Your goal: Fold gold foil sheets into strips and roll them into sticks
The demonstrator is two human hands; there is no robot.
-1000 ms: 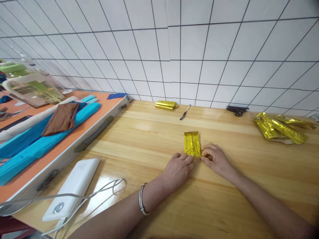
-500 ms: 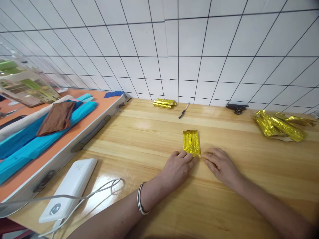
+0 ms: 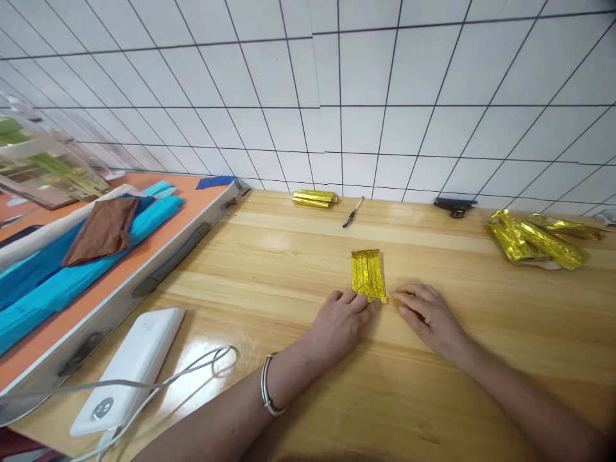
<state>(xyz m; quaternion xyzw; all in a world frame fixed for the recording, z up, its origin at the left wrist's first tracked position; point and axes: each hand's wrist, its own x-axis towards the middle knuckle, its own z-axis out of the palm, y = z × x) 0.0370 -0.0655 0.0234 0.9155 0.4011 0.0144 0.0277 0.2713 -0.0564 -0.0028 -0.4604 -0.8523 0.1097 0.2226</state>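
A small folded piece of gold foil paper [image 3: 367,269] with lengthwise creases lies flat on the wooden table. My left hand [image 3: 342,321], a silver bangle on its wrist, presses curled fingers on the foil's lower edge and covers part of it. Just right of the foil's lower right corner, my right hand [image 3: 428,316] rests low over the table, slightly apart from the foil. Its thumb and fingers are bent with a gap between them, and nothing shows in them.
By the tiled wall lie rolled gold foil [image 3: 315,198], a pen [image 3: 353,212] and a black clip [image 3: 455,206]. Crumpled gold foil [image 3: 539,240] sits at right. A white power bank [image 3: 128,369] with a cable is at left, beside an orange-topped surface [image 3: 192,200] bearing blue and brown cloth-like pieces.
My right hand has drawn slightly away from the foil's corner, and its thumb and fingers have parted a little. My left hand stays on the foil's lower edge. The view has shifted slightly.
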